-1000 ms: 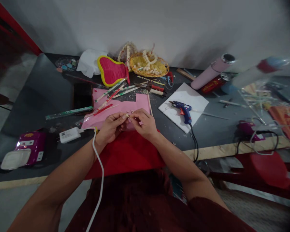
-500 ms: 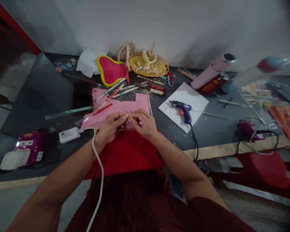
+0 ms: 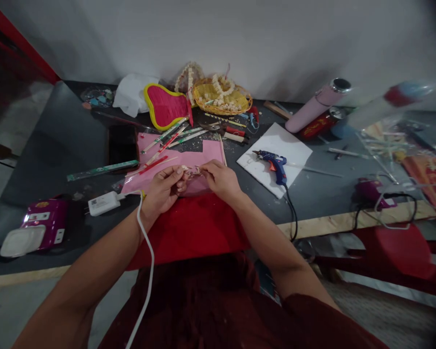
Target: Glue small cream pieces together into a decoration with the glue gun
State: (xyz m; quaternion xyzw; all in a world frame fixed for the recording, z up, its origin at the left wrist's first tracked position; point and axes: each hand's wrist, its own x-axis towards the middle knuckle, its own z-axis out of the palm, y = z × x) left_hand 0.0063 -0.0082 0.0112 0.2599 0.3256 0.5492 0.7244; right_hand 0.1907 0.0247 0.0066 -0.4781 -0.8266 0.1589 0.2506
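Above a sheet of pink paper (image 3: 189,157), my left hand (image 3: 166,188) pinches a small pale piece (image 3: 184,168) between thumb and forefinger. My right hand (image 3: 222,182) is close beside it on the right, its fingertips closed together. What those fingertips hold, if anything, is too small to make out. Several tiny pale bits show on the paper between the two hands. A red cloth (image 3: 192,232) lies below my hands at the table's front edge. Patterned sticks (image 3: 169,138) and a red packet (image 3: 153,166) rest on the paper's left part.
A blue glue gun (image 3: 276,165) lies on a white board (image 3: 296,140) to the right. Behind are a yellow basket (image 3: 203,104), pliers (image 3: 218,128) and a pink fan-shaped piece (image 3: 167,106). A pink flask (image 3: 314,106) stands right; a white charger (image 3: 105,202) lies left.
My hands, close together before, have moved apart a little. The left fingers still hold a small pale piece, and my right hand has shifted slightly right.
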